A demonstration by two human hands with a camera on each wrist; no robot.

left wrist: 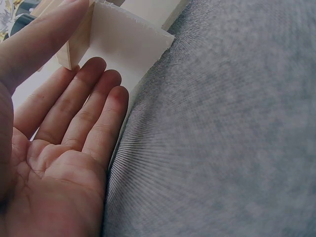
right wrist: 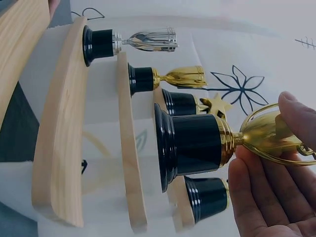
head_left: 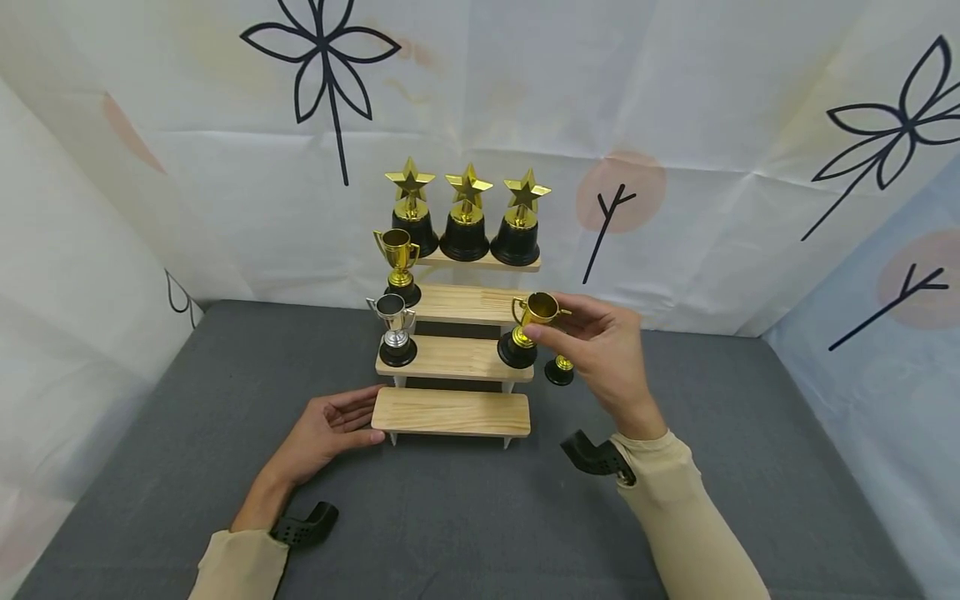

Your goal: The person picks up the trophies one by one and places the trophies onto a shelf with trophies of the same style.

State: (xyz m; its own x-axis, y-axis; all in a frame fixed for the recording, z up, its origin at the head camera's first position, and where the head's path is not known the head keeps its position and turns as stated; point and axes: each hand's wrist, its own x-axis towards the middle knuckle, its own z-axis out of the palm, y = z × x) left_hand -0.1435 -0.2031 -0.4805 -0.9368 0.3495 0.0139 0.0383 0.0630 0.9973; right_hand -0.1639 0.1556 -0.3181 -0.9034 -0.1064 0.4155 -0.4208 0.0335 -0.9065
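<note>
My right hand [head_left: 606, 354] pinches a gold trophy cup [head_left: 542, 307] by its cup between thumb and fingers. In the right wrist view the cup's black base [right wrist: 190, 145] hangs apart from the wooden steps, near the stand's right end. The tiered wooden stand [head_left: 450, 408] has a silver trophy cup [head_left: 396, 321] at the left of a middle step, and a gold trophy cup [head_left: 399, 258] one step higher. My left hand [head_left: 330, 433] lies at the lowest step's left end; its fingers [left wrist: 94, 113] are extended with fingertips right at the white side support [left wrist: 128, 37].
Three gold star trophies [head_left: 467, 217] stand in a row on the top step. Another small gold trophy [head_left: 559, 369] stands on the grey table [head_left: 480, 533] right of the stand, partly behind my right hand. A white printed cloth [head_left: 697, 208] hangs behind.
</note>
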